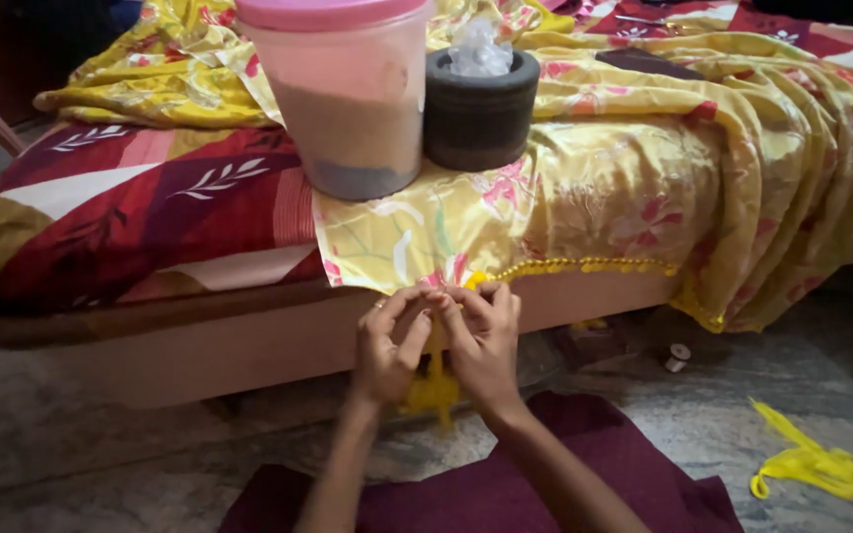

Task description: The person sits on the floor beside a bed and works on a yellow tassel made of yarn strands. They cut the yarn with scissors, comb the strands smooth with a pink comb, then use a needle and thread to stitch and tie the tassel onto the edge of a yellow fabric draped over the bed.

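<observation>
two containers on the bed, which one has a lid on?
The translucent tub, left of the pair: a pink lid closes it. The dark round pot beside it is open, with crumpled clear plastic sticking out.

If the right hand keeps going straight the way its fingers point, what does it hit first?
The right hand points up and away at the yellow cloth edge it already pinches. Next in line is probably the bed edge right behind, though depth is unclear.

tub (348, 99) left of holder (478, 109), on cloth (604, 188)

A home bedroom: a low wooden bed (249, 341) with a red leaf-patterned bedsheet (140, 217), yellow floral fabric (624, 188) draped over it, and a grey stone floor (71, 434).
</observation>
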